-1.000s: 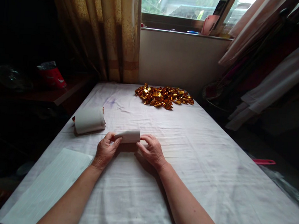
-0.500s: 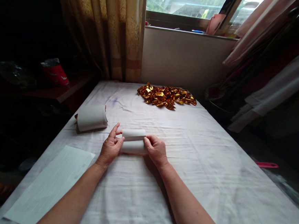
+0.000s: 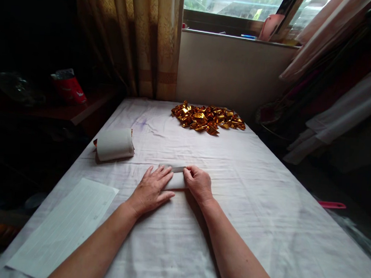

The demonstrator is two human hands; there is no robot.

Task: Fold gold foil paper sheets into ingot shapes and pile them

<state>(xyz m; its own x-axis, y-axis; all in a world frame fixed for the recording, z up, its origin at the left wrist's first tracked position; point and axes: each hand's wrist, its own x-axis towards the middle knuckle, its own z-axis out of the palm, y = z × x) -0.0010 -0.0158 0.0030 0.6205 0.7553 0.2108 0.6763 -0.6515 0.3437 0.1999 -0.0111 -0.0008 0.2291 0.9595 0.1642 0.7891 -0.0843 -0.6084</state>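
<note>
A small folded sheet of pale paper (image 3: 176, 179) lies flat on the white cloth of the table (image 3: 258, 196). My left hand (image 3: 153, 188) presses down on its left part with fingers spread flat. My right hand (image 3: 198, 184) pinches the paper's right end, near its far edge. Much of the sheet is hidden under both hands.
A curled stack of pale paper (image 3: 115, 144) with a red-orange underside lies at the table's left edge. A heap of folded gold foil pieces (image 3: 207, 118) sits at the far end. A lined white sheet (image 3: 66, 226) lies near left. A red packet (image 3: 69, 88) rests on the dark side shelf.
The paper was held up as a loose roll between both hands. It now lies pressed flat on the cloth, with my left hand laid open on top.
</note>
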